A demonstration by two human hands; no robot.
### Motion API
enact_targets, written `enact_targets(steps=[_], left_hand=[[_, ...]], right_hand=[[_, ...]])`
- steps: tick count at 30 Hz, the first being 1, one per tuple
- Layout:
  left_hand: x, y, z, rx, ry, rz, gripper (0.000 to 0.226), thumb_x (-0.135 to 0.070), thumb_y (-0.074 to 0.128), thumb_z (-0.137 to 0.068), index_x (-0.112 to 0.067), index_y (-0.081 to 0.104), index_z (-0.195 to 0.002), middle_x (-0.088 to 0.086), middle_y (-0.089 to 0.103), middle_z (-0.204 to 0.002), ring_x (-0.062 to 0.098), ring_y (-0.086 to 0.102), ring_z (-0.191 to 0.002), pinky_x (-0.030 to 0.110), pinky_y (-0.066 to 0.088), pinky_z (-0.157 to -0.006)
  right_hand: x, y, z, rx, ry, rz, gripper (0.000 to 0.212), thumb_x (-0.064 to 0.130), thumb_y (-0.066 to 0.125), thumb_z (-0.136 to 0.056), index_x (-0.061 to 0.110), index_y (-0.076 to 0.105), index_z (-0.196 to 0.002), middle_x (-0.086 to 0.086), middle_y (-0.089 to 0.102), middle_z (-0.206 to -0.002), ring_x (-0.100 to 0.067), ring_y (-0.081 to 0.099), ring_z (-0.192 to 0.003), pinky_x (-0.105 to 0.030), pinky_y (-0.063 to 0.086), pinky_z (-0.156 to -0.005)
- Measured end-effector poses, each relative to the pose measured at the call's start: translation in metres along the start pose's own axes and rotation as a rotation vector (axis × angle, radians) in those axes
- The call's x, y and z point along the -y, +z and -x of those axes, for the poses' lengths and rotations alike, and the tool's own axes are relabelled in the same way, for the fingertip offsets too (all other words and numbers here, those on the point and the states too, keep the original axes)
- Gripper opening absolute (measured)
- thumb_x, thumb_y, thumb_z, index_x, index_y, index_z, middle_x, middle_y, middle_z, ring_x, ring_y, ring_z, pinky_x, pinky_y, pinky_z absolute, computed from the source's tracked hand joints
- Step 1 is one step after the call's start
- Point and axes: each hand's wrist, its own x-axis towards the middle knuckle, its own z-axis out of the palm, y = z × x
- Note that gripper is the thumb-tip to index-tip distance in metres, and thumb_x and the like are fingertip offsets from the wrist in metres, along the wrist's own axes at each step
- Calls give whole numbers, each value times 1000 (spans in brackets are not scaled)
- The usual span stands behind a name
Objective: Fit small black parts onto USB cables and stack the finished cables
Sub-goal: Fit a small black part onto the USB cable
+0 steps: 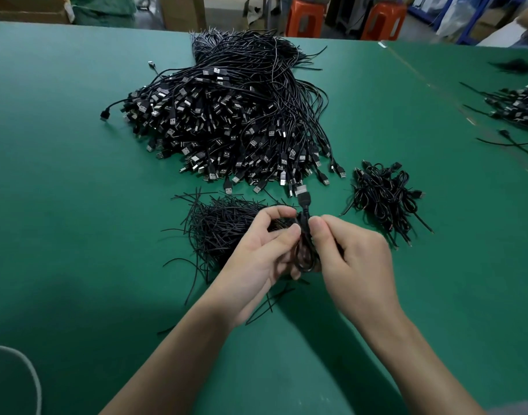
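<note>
Between my two hands is a coiled black USB cable (304, 253), its plug (302, 195) sticking up and away from me. My left hand (256, 259) holds the coil from the left, thumb and forefinger curled round it. My right hand (351, 256) pinches the coil from the right. Just beyond my left hand lies a heap of thin black tie strips (223, 226). A big pile of loose USB cables (238, 118) fills the middle of the green table (77, 175). A small stack of bundled cables (387, 199) lies to the right.
Another heap of cables (517, 106) lies at the table's far right edge. A white cord (26, 372) curves at the near left. Orange stools (304, 18) and cardboard boxes (181, 10) stand beyond the far edge.
</note>
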Motion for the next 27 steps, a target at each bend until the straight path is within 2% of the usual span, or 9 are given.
enact_targets(steps=[3, 5, 9, 11, 14, 18, 22, 24, 27], left_hand=[[6, -2, -1, 61, 176, -120, 35, -5, 55, -100, -24, 51, -129, -1, 63, -88, 12, 59, -74, 24, 51, -69], [8, -1, -2, 70, 265, -289, 42, -3, 63, -97, -30, 58, -129, -3, 64, -95, 13, 62, -83, 25, 52, -79], [9, -1, -1, -61, 389, -494, 42, -17, 76, -85, -41, 72, -120, -8, 72, -96, 6, 67, -89, 21, 53, -86], [9, -4, -1, -121, 436, -587, 38, -24, 75, -83, -43, 74, -116, -10, 75, -98, 6, 70, -91, 18, 54, -84], [10, -3, -1, -164, 423, -654, 30, -30, 70, -82, -41, 76, -110, -9, 76, -95, 10, 71, -89, 21, 55, -81], [11, 2, -3, -186, 324, -605, 12, -43, 67, -89, -33, 74, -88, -7, 70, -74, 11, 64, -65, 23, 53, -66], [8, 1, -4, -198, 275, -653, 45, -60, 57, -93, -23, 62, -68, -3, 58, -62, 7, 52, -59, 20, 41, -60], [5, 5, -4, -161, 270, -614, 51, -58, 55, -95, -14, 58, -70, 14, 53, -65, 12, 48, -61, 22, 40, -59], [2, 11, -3, -97, 175, -450, 58, -51, 54, -97, 6, 58, -87, 31, 50, -80, 23, 49, -70, 30, 47, -59]], right_hand=[[0, -1, -4, 8, 124, -84, 47, 44, 42, -102, 17, 43, -63, 2, 46, -53, -16, 41, -51, -40, 35, -51], [0, -2, -5, 21, 158, -136, 46, 45, 41, -101, 17, 48, -65, 3, 49, -54, -13, 41, -53, -38, 35, -52], [-2, -3, -4, 38, 169, -202, 44, 41, 43, -103, 19, 56, -66, 13, 53, -55, -5, 42, -51, -22, 29, -50], [-4, -4, -3, 64, 161, -218, 43, 38, 45, -104, 21, 55, -66, 15, 51, -54, -4, 41, -51, -21, 29, -50], [-6, -5, -4, 99, 151, -259, 44, 35, 47, -105, 24, 47, -62, 15, 42, -52, -3, 35, -52, -22, 26, -51], [-6, -7, -8, 171, 173, -360, 46, 33, 47, -107, 19, 43, -63, 14, 34, -58, -4, 30, -56, -22, 24, -52], [-3, -9, -9, 134, 127, -378, 45, 33, 46, -105, 26, 33, -62, 13, 29, -58, -4, 26, -55, -20, 23, -51], [-3, -8, -10, 103, 75, -313, 45, 36, 45, -104, 24, 31, -63, 11, 30, -56, -6, 27, -54, -23, 23, -51], [-5, -8, -13, 66, -57, -136, 43, 39, 43, -104, 30, 33, -63, 10, 35, -55, -11, 33, -53, -32, 28, -51]])
